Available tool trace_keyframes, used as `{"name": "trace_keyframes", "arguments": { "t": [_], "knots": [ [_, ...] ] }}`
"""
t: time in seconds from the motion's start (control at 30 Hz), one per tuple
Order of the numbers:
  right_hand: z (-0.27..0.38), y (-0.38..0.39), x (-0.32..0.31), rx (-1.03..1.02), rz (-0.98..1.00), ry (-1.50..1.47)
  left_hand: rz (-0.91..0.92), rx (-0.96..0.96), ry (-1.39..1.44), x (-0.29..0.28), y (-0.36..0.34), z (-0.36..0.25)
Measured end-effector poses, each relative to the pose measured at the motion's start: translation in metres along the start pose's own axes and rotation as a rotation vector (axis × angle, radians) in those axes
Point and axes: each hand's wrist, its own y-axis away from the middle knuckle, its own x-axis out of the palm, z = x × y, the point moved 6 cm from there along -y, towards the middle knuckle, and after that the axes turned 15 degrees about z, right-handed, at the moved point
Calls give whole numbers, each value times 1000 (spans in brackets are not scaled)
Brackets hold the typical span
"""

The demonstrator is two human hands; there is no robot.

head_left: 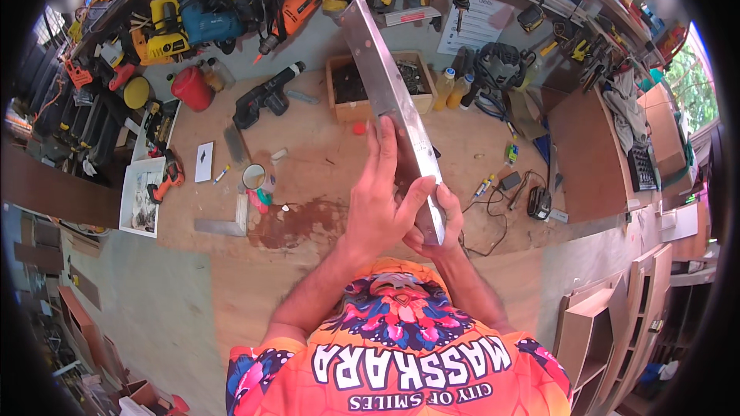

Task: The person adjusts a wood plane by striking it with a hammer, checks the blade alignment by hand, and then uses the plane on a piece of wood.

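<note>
A long, shiny metal bar (394, 96) with a flat narrow face and small round marks on its side slants up and away over the workbench. My right hand (447, 216) is wrapped round its near end. My left hand (378, 196) grips it from the left, the fingers stretched along its side and the thumb across its narrow face. What the bar's underside looks like is hidden by my hands. Behind the bar stands a wooden box (353, 112) of small dark pieces, partly covered by it.
On the workbench (308, 162) lie a black cordless tool (267, 96), a mug (254, 177), a metal-and-wood square (223, 225), and a battery charger (539, 202) with cables. Two bottles (445, 88) stand behind. An orange drill (293, 4) and other power tools hang at the back. Wooden cabinets (590, 323) stand at right.
</note>
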Motion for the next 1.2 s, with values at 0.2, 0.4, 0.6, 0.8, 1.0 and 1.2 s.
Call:
{"name": "trace_keyframes", "arguments": {
  "t": [0.2,0.4,0.6,0.8,1.0,1.2],
  "knots": [
    [6,-5,18,-31,-115,273,-56,128,184,-6,-13,13],
    [14,-6,31,-25,-128,470,-110,237,336,-3,-11,5],
    [19,-5,22,-64,-147,562,-50,197,364,8,5,3],
    [27,-5,24,-324,-152,955,64,47,715,16,16,-3],
    [11,1,39,-345,-12,1333,64,116,1316,-1,-2,11],
    [26,-6,64,-338,27,1484,53,305,1402,-4,-3,15]
  ]
}}
